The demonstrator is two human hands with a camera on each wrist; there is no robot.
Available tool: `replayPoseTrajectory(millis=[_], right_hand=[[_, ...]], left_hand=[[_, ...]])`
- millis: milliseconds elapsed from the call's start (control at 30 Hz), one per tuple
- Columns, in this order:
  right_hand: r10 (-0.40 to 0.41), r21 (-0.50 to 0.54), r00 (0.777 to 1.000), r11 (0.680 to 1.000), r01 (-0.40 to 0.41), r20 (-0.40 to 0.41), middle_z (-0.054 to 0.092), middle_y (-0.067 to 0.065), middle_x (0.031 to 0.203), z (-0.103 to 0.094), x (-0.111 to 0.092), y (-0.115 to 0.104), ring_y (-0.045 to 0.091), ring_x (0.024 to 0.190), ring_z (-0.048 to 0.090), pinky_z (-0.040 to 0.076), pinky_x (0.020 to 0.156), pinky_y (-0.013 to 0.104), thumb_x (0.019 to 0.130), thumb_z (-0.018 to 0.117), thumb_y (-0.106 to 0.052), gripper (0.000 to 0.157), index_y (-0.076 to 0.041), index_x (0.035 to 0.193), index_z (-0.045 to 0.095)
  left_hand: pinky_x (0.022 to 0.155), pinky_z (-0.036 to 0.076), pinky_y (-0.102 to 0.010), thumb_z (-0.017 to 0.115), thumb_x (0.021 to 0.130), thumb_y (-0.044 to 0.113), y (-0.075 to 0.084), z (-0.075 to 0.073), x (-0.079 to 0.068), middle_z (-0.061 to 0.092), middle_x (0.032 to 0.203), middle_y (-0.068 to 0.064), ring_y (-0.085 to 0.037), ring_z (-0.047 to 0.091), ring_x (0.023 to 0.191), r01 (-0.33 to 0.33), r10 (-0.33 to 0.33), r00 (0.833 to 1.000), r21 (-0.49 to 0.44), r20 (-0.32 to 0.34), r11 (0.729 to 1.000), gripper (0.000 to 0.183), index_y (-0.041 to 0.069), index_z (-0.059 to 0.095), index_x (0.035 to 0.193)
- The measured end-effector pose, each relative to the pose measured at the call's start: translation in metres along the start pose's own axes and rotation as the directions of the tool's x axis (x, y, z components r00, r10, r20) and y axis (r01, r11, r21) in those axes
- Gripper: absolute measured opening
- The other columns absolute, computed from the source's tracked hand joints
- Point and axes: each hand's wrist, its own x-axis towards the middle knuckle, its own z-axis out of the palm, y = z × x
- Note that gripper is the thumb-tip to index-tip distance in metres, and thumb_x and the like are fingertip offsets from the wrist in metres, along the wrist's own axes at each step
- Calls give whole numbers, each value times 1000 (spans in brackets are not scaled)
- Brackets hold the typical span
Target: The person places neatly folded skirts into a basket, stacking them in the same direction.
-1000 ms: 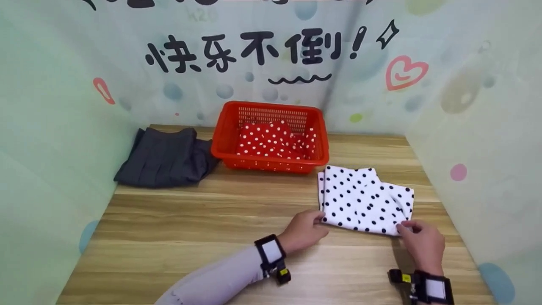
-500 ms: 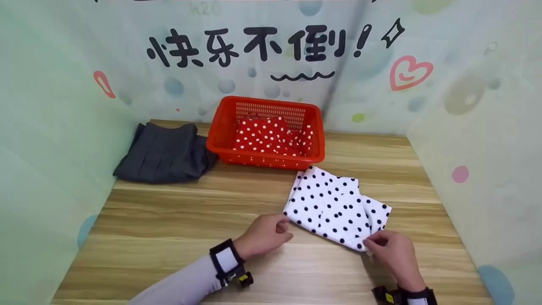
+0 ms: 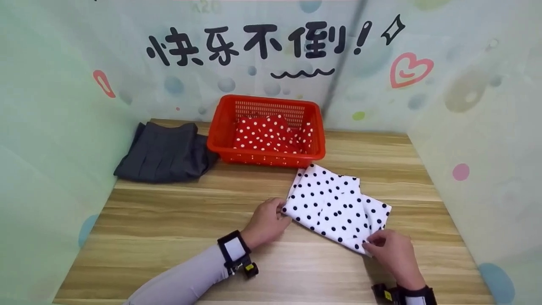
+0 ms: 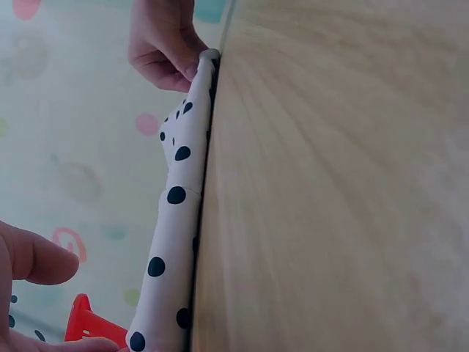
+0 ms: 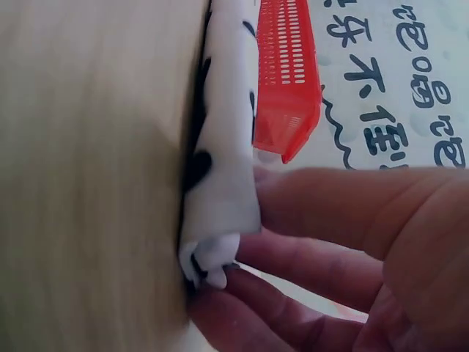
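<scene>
A folded white garment with black polka dots (image 3: 326, 203) lies flat on the wooden table, turned at an angle. My right hand (image 3: 394, 254) pinches its near right corner; in the right wrist view the thumb (image 5: 315, 198) lies on the upper fold and the fingers curl beneath the layered edge. At the left corner, my left hand (image 3: 266, 222) touches the fabric with its fingertips. The left wrist view shows the left thumb (image 4: 44, 257) raised apart from the garment, while a finger meets the corner at the bottom of that view.
A red plastic basket (image 3: 266, 159) holding a red cloth with white dots (image 3: 264, 133) stands at the back, close to the garment's far corner. To its left lies a folded dark grey pleated garment (image 3: 163, 152). Printed fabric walls (image 3: 372, 97) enclose the table (image 3: 169, 228).
The white garment has shifted left and turned clockwise, its right corner coming nearer. My left hand came off the left corner and touches it again; the right hand kept its pinch.
</scene>
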Motion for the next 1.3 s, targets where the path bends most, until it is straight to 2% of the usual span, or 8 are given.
replayPoseTrajectory(millis=[233,433,533,633,767,900,1133,1300], right_hand=[[41,-55,993,998,-35,113,74,5,92,-8,-4,-2,19,83,64,53,69,33,84,88,-18,19,-8,99,80],[-159,-101,978,980,174,137,69,0,86,-4,-7,-21,14,78,59,51,70,32,81,89,-15,15,-14,93,81],[-275,-107,947,949,295,167,67,-3,85,2,-4,-35,11,77,57,51,70,30,79,90,-17,18,-15,95,81],[-392,-100,895,903,419,214,68,-3,90,9,6,-52,9,80,58,54,74,31,78,90,-18,26,-12,101,81],[-475,-63,833,858,510,284,65,-2,83,20,28,-75,10,76,55,51,70,30,79,87,-16,19,-11,93,76],[-474,8,823,868,497,313,66,-2,79,31,51,-88,10,74,58,52,70,29,80,86,-13,17,-12,93,75],[-416,176,855,909,378,309,72,-1,85,42,71,-82,11,78,65,56,70,27,86,86,-16,24,-12,108,77],[-389,338,864,899,280,319,67,4,81,42,83,-75,13,69,59,50,60,22,88,84,-15,31,-8,116,74]], left_hand=[[101,61,-44,77,92,19,-2,-13,-21,76,123,-14,-26,72,112,16,-19,992,28,127,999,40,3,72,128],[90,63,-39,80,90,19,-12,-39,-42,77,107,-10,-21,74,98,-43,31,983,64,181,997,28,4,74,113],[88,63,-40,80,89,20,-21,-55,-47,78,100,-5,-17,72,92,-23,8,988,94,156,995,35,3,72,118],[82,60,-39,82,88,21,-30,-73,-49,78,91,1,-13,70,83,46,-63,989,124,137,991,43,3,69,125],[68,55,-32,85,86,20,-41,-95,-50,76,83,2,-13,66,71,138,-157,979,145,127,980,46,3,69,126],[63,52,-29,86,85,18,-53,-108,-47,74,80,1,-14,64,68,189,-204,975,144,94,971,48,0,70,125],[66,52,-29,88,82,17,-71,-116,-42,75,82,-2,-14,65,73,199,-204,977,76,58,977,47,-1,71,122],[66,52,-29,88,82,21,-73,-120,-40,73,81,-2,-14,65,73,194,-198,978,56,67,979,46,1,70,120]])
